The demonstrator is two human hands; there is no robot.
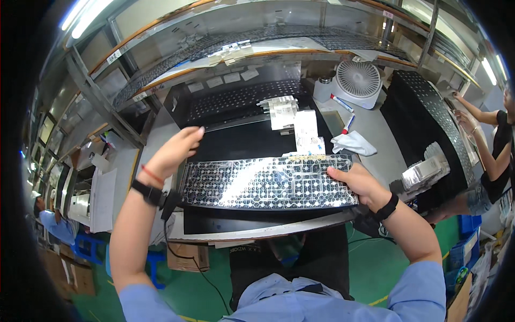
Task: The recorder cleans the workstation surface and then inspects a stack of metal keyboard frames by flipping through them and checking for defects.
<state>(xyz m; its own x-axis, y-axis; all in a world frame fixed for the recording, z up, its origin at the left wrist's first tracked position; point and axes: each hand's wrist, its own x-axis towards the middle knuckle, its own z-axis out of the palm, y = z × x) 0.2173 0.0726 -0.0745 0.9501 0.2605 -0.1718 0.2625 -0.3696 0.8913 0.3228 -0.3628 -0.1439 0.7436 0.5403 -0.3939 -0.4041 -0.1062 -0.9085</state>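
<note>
- The thin, glossy rectangular sheet with a dense black-and-white keyboard-like pattern (268,185) lies crosswise in front of the person, above the near part of the black work surface (209,222).
- It looks light for its breadth and probably flexes; the lower edge appears bowed, though the fisheye view may add to that.
- The shine suggests a smooth, rather slippery face, likely easy to scratch, crease or smudge.
- The short ends and outer margins seem the best holds, one hand at each end, with light pressure and the middle left untouched.
- The right hand (367,185) grips the right end, thumb flat on top; its other fingers are mostly hidden, presumably underneath.
- The left hand (174,152) is raised by the upper left corner, fingers loosely extended and slightly bent, with nothing visible in its grasp.
- Both elbows are bent outward, forearms angling inward.
</note>
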